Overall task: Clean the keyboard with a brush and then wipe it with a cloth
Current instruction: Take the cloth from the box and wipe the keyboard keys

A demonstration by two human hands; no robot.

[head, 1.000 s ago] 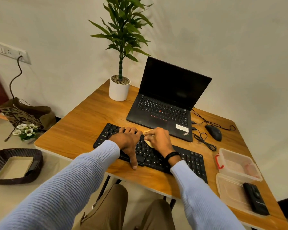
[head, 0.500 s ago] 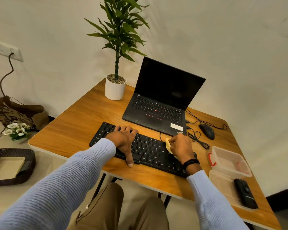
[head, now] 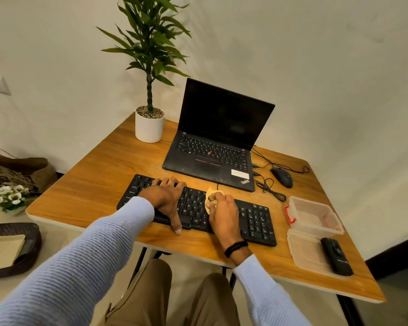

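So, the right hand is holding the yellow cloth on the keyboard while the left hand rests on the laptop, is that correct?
Not quite: the left hand rests on the left part of the keyboard, not on the laptop, which stands untouched behind it, as the head view shows. The right hand does hold the yellow cloth on the keyboard.

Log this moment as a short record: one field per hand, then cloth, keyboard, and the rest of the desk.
left hand: left hand rests flat on the keyboard's left half, thumb at its near edge
right hand: right hand grips the cloth, pressed onto the middle keys
cloth: pale yellow cloth, bunched, mostly hidden under the fingers
keyboard: black keyboard, flat on the table, in front of the laptop
right of keyboard: clear box, its lid bearing a black object
behind: mouse, potted plant
stage: wiping
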